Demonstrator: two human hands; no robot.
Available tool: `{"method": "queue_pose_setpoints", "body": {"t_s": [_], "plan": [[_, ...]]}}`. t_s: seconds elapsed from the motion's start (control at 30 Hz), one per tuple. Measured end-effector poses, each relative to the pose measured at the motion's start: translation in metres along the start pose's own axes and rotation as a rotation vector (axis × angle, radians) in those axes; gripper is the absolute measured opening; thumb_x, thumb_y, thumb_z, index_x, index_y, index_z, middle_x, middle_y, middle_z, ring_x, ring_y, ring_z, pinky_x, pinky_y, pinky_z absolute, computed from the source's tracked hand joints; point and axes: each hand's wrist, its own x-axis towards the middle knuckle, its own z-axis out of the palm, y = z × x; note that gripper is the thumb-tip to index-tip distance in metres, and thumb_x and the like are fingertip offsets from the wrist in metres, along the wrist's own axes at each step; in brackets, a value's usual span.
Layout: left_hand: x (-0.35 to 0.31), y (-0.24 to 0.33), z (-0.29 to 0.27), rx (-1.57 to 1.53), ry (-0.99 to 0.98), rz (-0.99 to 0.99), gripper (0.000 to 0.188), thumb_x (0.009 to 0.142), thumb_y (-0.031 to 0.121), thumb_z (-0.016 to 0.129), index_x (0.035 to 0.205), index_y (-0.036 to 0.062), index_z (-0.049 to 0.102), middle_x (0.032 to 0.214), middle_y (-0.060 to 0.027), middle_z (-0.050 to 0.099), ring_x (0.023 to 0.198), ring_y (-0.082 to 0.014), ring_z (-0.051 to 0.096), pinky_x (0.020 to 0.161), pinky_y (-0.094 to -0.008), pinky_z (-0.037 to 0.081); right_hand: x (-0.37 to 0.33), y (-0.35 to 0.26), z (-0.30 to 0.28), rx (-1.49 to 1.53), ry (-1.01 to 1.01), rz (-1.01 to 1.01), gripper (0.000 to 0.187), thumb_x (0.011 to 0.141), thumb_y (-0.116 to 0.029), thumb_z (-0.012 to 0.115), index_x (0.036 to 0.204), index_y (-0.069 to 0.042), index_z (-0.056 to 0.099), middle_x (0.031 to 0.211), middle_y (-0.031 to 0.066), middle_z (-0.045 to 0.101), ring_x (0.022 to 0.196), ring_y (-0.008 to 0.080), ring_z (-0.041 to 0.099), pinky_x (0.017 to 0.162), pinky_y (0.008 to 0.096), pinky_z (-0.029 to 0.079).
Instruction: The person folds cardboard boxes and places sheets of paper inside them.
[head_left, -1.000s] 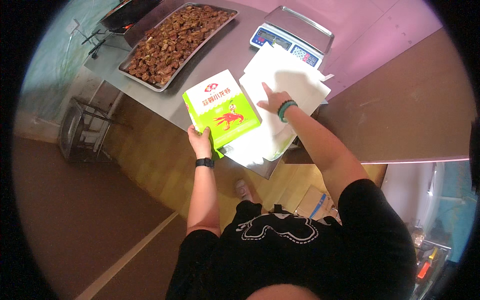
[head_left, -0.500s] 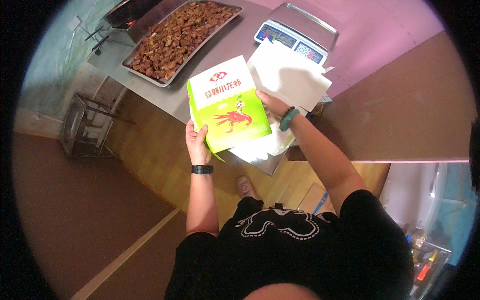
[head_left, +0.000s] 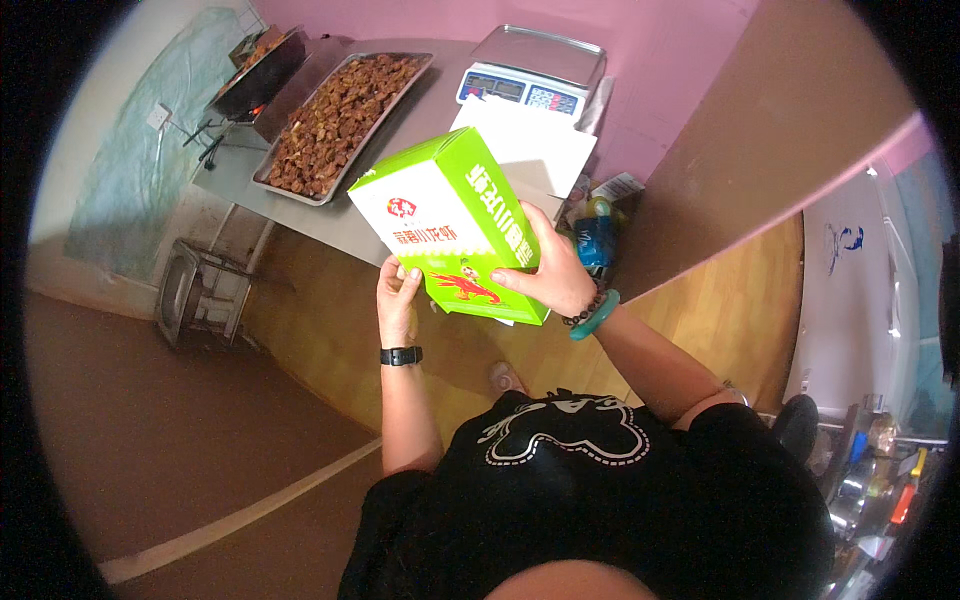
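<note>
A green-and-white cardboard box (head_left: pixel 440 215) with a red crayfish picture stands opened out into its full shape in front of me, tilted. My left hand (head_left: pixel 398 290) grips its lower left edge, thumb in front; the other fingers are partly hidden behind it. On the opposite side my right hand (head_left: pixel 550 265) clasps the box, its thumb across the front and its fingers along the green side panel. White flat card sheets (head_left: pixel 520 140) lie on the table just beyond the box.
A metal tray (head_left: pixel 345 175) of browned chunks of food rests on the grey table (head_left: pixel 235 190). Behind the card sheets stands a weighing scale (head_left: pixel 530 75). At the far left, a black wok (head_left: pixel 262 85) sits over a flame. Blue packages (head_left: pixel 595 243) are right of the table.
The box has gone from flat to opened out, showing its top and side panel. My right hand has shifted its thumb onto the front. The view has turned slightly.
</note>
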Motion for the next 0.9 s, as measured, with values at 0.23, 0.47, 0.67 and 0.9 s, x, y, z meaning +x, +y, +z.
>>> {"method": "queue_pose_setpoints", "body": {"t_s": [0.23,0.47,0.67,0.9], "plan": [[-0.053,0.03,0.067,0.448,-0.002,0.335,0.074,0.076,0.027,0.063,0.132,0.0026,0.021,0.135,-0.0171,0.022,0.125,-0.0284,0.023,0.102,-0.0414,0.02,-0.089,-0.008,-0.059,-0.155,0.07,-0.071,0.078,0.061,-0.023,0.074,0.122,-0.001,0.031,0.106,0.0184,0.052,0.097,0.0262,0.054,0.078,0.0332,0.045],[-0.102,0.052,0.16,0.464,-0.296,0.431,0.084,0.075,0.043,0.06,0.133,0.0013,0.016,0.137,-0.0176,0.019,0.127,-0.0267,0.02,0.1,-0.0423,0.021,-0.185,0.0,-0.097,-0.071,0.233,-0.081,0.084,0.059,-0.023,0.076,0.124,0.001,0.029,0.115,0.0168,0.046,0.105,0.0266,0.047,0.088,0.0363,0.038],[-0.125,0.049,0.178,0.278,-0.464,0.255,0.053,0.081,0.031,0.057,0.119,-0.0023,0.041,0.115,-0.0098,0.048,0.106,-0.0166,0.043,0.09,-0.0302,0.033,-0.251,0.009,-0.138,0.309,0.08,-0.009,0.083,0.063,-0.017,0.067,0.127,0.001,0.017,0.123,0.0116,0.031,0.119,0.0225,0.028,0.099,0.0342,0.021],[-0.15,0.046,0.219,0.246,-0.748,0.077,0.055,0.08,0.031,0.056,0.122,-0.002,0.04,0.119,-0.0109,0.047,0.11,-0.0195,0.043,0.091,-0.0309,0.034,-0.305,0.004,-0.184,0.494,0.048,0.21,0.088,0.062,-0.02,0.066,0.13,-0.002,0.014,0.129,0.0109,0.025,0.121,0.0234,0.024,0.101,0.0366,0.018]]}}
